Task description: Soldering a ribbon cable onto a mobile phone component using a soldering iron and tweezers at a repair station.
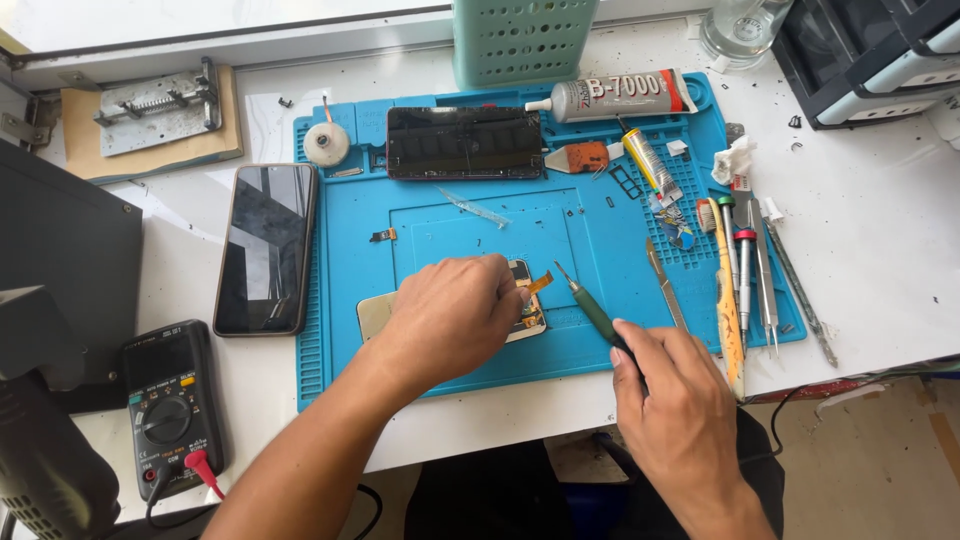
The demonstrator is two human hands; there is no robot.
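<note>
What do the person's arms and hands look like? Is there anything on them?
Both arms are bare, with no sleeves showing. The left hand and right hand wear no gloves, rings or watch. The fingers are bare too, with short nails.

Bare blue mat (450, 225) is lying open ahead of my left hand (455, 315), up to the dark phone body (463, 143). My right hand (680, 420) is working beside a row of tweezers and screwdrivers (745, 275) closing off the right; a black phone (266, 248) is bounding the left.
</note>
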